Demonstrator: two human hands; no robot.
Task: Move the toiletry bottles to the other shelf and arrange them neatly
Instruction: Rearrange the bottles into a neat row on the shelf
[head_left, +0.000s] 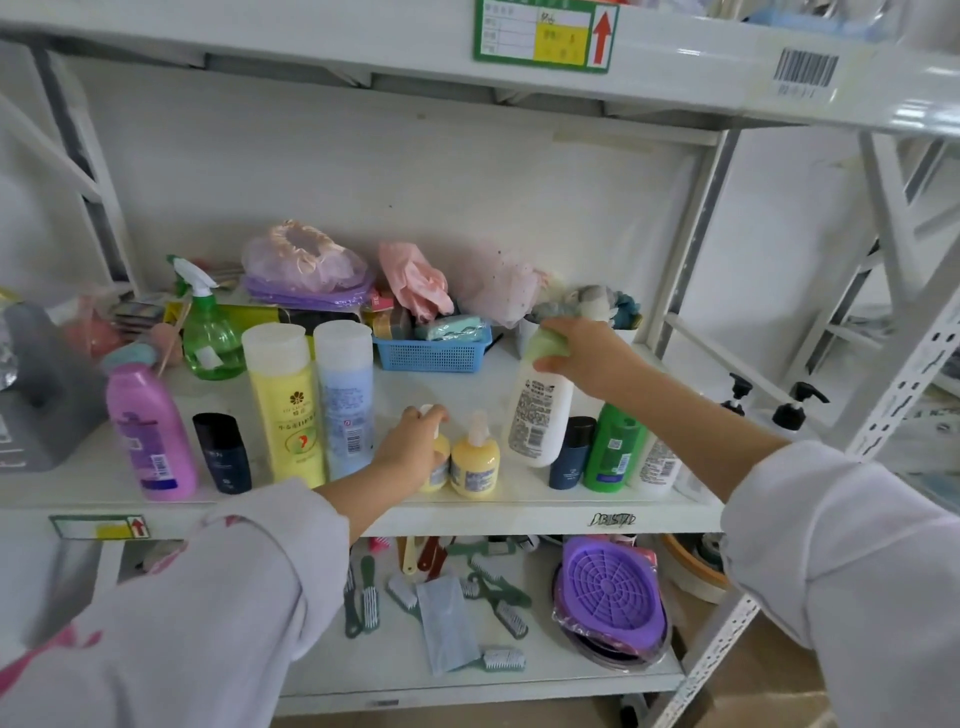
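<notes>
The right hand (582, 353) grips the green cap of a smooth white plastic bottle (540, 421), its long axis tilted, cap up and far, base lifted above the white metal shelf (519, 506) near the right. The left hand (410, 447) wraps a squat yellow pump bottle (439, 467), upright beside its twin (475, 462).

- blue basket (432, 355) between the two hands, farther back
- purple strainer (609, 588) below the right hand
- brushes (370, 597), seemingly, below the left hand
</notes>
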